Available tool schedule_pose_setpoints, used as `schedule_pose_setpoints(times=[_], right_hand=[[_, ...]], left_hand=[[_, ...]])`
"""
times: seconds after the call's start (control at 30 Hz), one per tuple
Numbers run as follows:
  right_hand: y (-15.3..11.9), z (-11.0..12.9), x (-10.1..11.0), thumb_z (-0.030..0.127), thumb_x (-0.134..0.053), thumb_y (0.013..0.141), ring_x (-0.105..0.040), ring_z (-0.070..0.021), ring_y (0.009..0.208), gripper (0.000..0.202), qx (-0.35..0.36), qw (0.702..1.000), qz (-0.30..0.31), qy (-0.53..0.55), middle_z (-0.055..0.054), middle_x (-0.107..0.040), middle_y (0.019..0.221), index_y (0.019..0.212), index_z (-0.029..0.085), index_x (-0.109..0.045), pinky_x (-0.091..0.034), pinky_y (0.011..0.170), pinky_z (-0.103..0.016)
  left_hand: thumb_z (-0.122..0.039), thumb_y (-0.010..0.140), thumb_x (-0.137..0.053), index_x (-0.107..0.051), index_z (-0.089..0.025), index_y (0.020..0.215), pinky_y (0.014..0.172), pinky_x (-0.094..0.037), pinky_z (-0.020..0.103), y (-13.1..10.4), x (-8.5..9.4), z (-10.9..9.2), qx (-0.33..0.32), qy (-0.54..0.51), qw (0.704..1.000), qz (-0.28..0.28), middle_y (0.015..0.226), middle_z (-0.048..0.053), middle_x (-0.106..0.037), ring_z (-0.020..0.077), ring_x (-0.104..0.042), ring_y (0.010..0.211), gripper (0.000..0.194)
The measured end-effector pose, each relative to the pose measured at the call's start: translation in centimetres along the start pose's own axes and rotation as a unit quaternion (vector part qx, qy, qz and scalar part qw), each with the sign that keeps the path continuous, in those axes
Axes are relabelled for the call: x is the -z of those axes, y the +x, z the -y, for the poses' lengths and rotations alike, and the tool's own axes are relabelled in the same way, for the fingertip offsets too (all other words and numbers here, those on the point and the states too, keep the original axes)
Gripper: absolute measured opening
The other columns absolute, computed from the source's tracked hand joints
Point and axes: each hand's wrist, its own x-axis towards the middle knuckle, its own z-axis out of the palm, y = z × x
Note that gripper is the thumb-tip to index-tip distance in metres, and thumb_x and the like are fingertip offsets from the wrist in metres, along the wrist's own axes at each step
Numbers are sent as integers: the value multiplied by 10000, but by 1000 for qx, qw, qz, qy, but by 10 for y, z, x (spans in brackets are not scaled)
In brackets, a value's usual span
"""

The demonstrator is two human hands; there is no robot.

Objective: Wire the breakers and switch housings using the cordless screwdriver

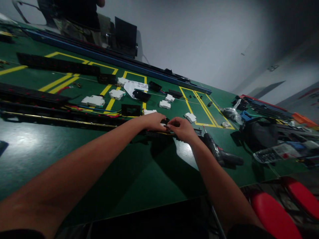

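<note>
My left hand (156,122) is closed over the right part of a long black rail (97,125) with colored wires along it. My right hand (183,128) meets it there, thumb and forefinger pinched together. A small white piece shows between the two hands, but what each one grips is too small and covered to make out. Just behind my left hand lies a white module (150,112), with a black rectangular plate (131,110) to its left. To the right of my right hand a cordless screwdriver (219,152) lies on the green table (139,179).
Several white modules (93,100) and black parts lie among yellow tape lines. A long blue rail (99,54) runs along the back. At the right are a black bag (258,134) and clear plastic packaging (276,155). Red stools (272,212) stand by the near edge. A person (77,16) is behind the table.
</note>
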Motion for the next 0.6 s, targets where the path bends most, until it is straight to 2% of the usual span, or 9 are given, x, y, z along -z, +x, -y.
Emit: schedule_pose_setpoints(times=[0.13, 0.27, 0.37, 0.47, 0.53, 0.6], right_hand=[[-3, 0, 3, 304, -733, 916, -715, -201, 918, 94, 2, 1000, -17, -7, -44, -777, 986, 944, 227, -778, -559, 885, -384], [-11, 3, 7, 300, -692, 949, -710, -203, 992, 142, 10, 1000, -16, -14, -34, -775, 1046, 1020, 258, -808, -542, 947, -388], [-27, 7, 22, 308, -624, 990, -697, -213, 1011, 212, 21, 998, -39, -36, -48, -765, 1078, 1094, 254, -801, -537, 946, -399], [-62, -5, 59, 294, -558, 1004, -687, -238, 1067, 289, 39, 991, -54, -118, -73, -745, 1146, 1191, 253, -774, -544, 977, -431], [-93, -29, 94, 195, -492, 960, -650, -261, 1222, 428, 24, 979, -44, -196, -87, -699, 1306, 1315, 263, -720, -500, 1103, -480], [-125, -63, 129, 145, -494, 864, -597, -306, 1340, 575, -29, 963, -36, -264, -129, -637, 1428, 1407, 221, -666, -431, 1198, -528]], left_hand=[[-776, 823, -566, -686, -153, 1253, 835, -486, 365, 0, 1, -1, 11, -3, 1000, 5, 1212, 182, -727, 317, -669, 1028, 766], [-747, 813, -592, -692, -162, 1260, 829, -482, 371, -2, 1, 0, 3, -21, 1000, 4, 1216, 183, -726, 316, -662, 1031, 743], [-774, 801, -596, -704, -164, 1263, 813, -489, 399, -1, 2, 1, 9, -31, 999, 11, 1176, 191, -730, 323, -660, 982, 773], [-827, 780, -598, -684, -178, 1318, 834, -492, 411, -1, 2, 2, 20, -46, 999, 20, 1200, 193, -719, 328, -656, 995, 847], [-832, 778, -601, -659, -191, 1359, 854, -490, 406, -1, 3, 3, 22, -56, 998, 25, 1263, 194, -702, 332, -647, 1051, 867], [-825, 780, -608, -640, -201, 1382, 869, -486, 398, -1, 4, 2, 20, -62, 998, 26, 1311, 191, -686, 331, -635, 1094, 868]])
